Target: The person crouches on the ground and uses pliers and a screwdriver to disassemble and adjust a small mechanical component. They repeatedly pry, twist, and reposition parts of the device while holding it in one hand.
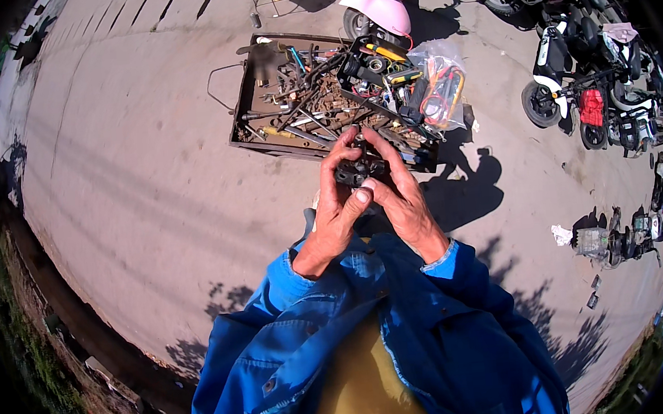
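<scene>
Both my hands hold a small black mechanical part (354,173) in front of my chest; its exact kind I cannot make out. My left hand (337,206) grips it from the left, thumb at the near side and fingers curled over the far side. On the right, my right hand (402,201) closes round it the same way, the two thumbs almost meeting. Just beyond my fingertips lies an open metal toolbox (240,112) full of loose wrenches, rods and rusty bits. A black tray (352,87) with a yellow-handled tool sits on its right side.
A clear plastic bag with coloured cables (443,91) lies at the toolbox's right edge. Behind stands a pink scooter (385,5). Several parked scooters and motorbikes (552,69) line the right side. Small debris (592,298) dots the concrete ground (146,160).
</scene>
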The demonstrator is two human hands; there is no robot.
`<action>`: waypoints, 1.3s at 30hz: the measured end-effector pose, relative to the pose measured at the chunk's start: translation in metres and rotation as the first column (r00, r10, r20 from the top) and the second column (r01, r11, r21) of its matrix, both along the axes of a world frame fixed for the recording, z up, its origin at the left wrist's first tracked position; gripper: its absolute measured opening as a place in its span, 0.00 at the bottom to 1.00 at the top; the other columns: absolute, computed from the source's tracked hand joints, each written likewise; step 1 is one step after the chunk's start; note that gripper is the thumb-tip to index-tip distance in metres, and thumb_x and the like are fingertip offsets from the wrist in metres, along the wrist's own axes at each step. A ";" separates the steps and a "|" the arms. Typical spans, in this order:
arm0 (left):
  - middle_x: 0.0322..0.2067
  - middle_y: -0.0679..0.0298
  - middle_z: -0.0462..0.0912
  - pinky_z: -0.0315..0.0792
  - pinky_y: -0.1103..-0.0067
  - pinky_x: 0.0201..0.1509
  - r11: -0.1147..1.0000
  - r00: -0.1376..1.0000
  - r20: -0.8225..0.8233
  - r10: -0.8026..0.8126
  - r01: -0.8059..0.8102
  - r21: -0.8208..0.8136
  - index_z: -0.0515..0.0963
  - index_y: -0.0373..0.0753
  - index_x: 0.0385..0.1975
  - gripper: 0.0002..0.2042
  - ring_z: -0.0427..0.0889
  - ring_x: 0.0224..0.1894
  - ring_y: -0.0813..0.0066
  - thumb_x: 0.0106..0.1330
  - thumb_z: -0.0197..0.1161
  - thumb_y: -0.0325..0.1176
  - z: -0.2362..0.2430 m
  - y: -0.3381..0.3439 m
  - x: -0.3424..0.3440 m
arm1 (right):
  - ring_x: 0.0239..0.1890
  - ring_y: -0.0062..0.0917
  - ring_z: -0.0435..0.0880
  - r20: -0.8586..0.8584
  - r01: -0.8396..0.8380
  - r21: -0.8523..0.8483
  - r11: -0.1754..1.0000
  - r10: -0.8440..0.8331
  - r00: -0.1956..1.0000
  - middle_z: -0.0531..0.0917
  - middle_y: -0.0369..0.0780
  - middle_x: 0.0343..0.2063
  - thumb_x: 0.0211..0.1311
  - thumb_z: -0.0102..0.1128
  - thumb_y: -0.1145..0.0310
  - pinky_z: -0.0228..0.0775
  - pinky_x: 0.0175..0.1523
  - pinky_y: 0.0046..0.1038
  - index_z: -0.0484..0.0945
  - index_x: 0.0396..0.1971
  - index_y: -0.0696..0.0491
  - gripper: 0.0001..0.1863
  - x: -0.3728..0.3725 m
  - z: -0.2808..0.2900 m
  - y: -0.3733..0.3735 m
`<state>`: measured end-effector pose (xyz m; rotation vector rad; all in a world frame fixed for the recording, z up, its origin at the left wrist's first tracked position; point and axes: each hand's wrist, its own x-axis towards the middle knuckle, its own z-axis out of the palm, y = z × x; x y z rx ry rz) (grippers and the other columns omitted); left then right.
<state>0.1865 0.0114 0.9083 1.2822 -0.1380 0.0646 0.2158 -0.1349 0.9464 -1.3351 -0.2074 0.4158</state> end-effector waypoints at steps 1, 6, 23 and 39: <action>0.77 0.44 0.49 0.50 0.58 0.78 1.000 1.000 0.013 0.001 -0.002 0.026 0.62 0.40 0.67 0.29 0.49 0.79 0.48 0.75 0.60 0.49 0.005 -0.002 0.000 | 0.68 0.30 0.70 -0.015 0.002 0.050 0.999 -0.001 1.000 0.67 0.46 0.70 0.75 0.58 0.58 0.61 0.73 0.31 0.53 0.78 0.55 0.39 -0.001 0.000 0.000; 0.77 0.40 0.46 0.45 0.55 0.79 0.986 0.996 0.083 -0.017 0.003 0.169 0.62 0.38 0.67 0.31 0.47 0.80 0.44 0.74 0.59 0.53 0.019 -0.004 0.003 | 0.69 0.30 0.66 -0.064 -0.036 0.155 0.987 0.046 0.997 0.65 0.44 0.69 0.73 0.58 0.58 0.57 0.73 0.31 0.50 0.79 0.55 0.41 -0.001 0.006 -0.004; 0.76 0.39 0.48 0.47 0.53 0.78 0.994 0.969 0.243 0.051 -0.073 0.086 0.64 0.37 0.64 0.34 0.48 0.78 0.42 0.69 0.65 0.56 0.048 -0.002 0.007 | 0.74 0.31 0.62 0.276 -0.197 0.067 0.978 0.172 0.946 0.53 0.45 0.77 0.76 0.58 0.53 0.59 0.75 0.34 0.41 0.80 0.55 0.46 0.004 0.032 -0.004; 0.74 0.43 0.52 0.46 0.54 0.77 0.945 0.974 0.225 0.011 -0.084 0.317 0.70 0.41 0.59 0.29 0.49 0.78 0.45 0.67 0.69 0.53 0.030 -0.013 0.005 | 0.58 0.23 0.77 -0.132 0.141 0.341 0.930 -0.101 0.986 0.77 0.41 0.57 0.70 0.54 0.77 0.68 0.65 0.26 0.66 0.67 0.60 0.26 -0.016 0.023 0.000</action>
